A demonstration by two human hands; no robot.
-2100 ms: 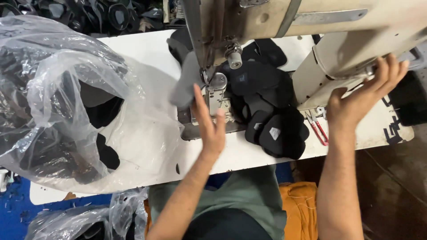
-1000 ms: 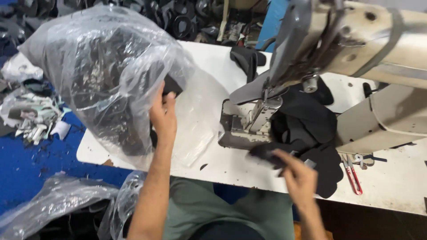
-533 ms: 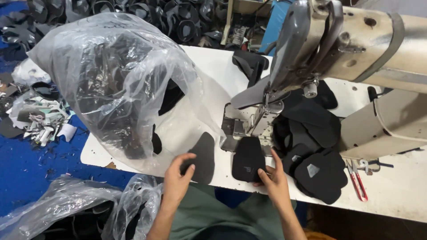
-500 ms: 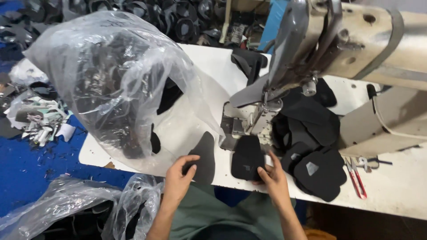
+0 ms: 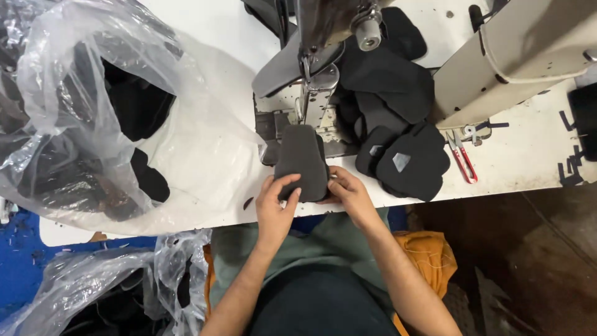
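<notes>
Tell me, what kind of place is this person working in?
Most likely a sewing workshop. A big sewing machine stands on the white table, both hands hold a dark grey fabric piece near it, and a pile of black pieces waits alongside.

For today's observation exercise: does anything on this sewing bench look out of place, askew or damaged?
Nothing looks damaged. Both hands, left hand and right hand, hold a dark padded piece flat before the sewing machine. Red-handled snips lie loose on the table.
</notes>
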